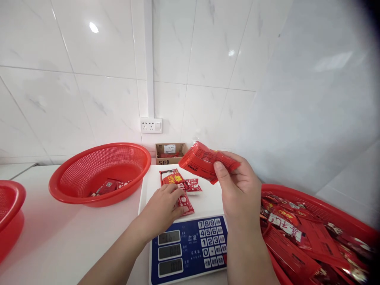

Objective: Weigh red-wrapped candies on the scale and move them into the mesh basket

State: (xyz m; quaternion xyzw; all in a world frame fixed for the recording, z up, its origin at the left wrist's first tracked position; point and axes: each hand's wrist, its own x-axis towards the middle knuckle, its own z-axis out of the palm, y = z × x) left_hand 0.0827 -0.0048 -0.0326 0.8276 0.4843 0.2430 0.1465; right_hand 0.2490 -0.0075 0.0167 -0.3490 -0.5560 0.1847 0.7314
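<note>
My right hand (240,182) is raised over the scale and pinches a shiny red snack packet (202,160) with dark printing between thumb and fingers. Lower down, my left hand (163,208) has its fingers and thumb bent around a small red packet (186,202) on the white pan of the scale (208,200). Just beyond lie a red packet with yellow lettering (175,178) and a smaller red-and-white one (192,184). The blue scale panel (190,247) has number keys and three displays.
To the left stands a red perforated basket (101,152) with a few packets inside; another red basket (12,209) is cut off at the left edge. A red basket (314,194) full of packets is at right. Behind the scale sits a cardboard box (162,161) against the tiled wall.
</note>
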